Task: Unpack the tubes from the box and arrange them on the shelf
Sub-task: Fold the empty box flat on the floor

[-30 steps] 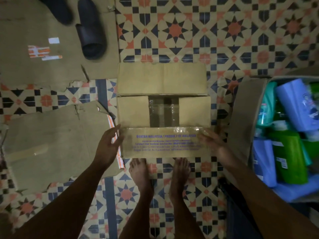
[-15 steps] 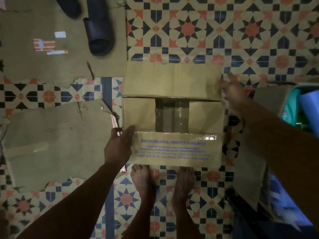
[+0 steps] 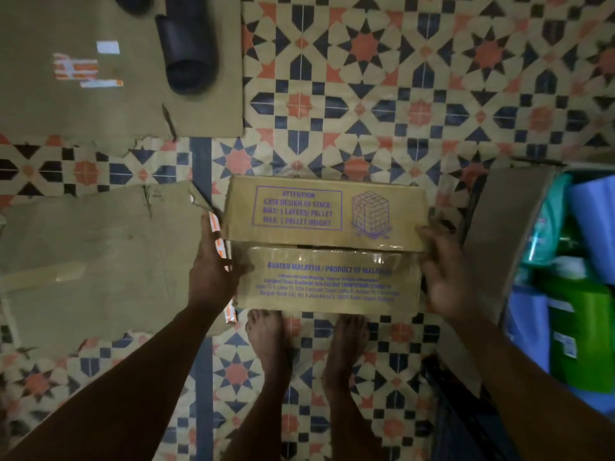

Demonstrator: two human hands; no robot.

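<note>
A brown cardboard box (image 3: 324, 227) with purple print lies on the patterned tile floor just beyond my bare feet. Both top flaps are folded over it, so whatever is inside is hidden and no tubes show. My left hand (image 3: 213, 271) grips the box's left edge, thumb on the near flap. My right hand (image 3: 446, 277), blurred, holds the right edge where the two flaps meet.
Flattened cardboard sheets (image 3: 100, 261) lie on the floor to the left and upper left, with a black slipper (image 3: 189, 54) on the far one. At right stands an open carton (image 3: 499, 221) packed with blue and green packs (image 3: 582, 311).
The far flap has been folded down over the box's opening. My right hand went out to that flap and came back to the right edge. The left hand stayed on the left side.
</note>
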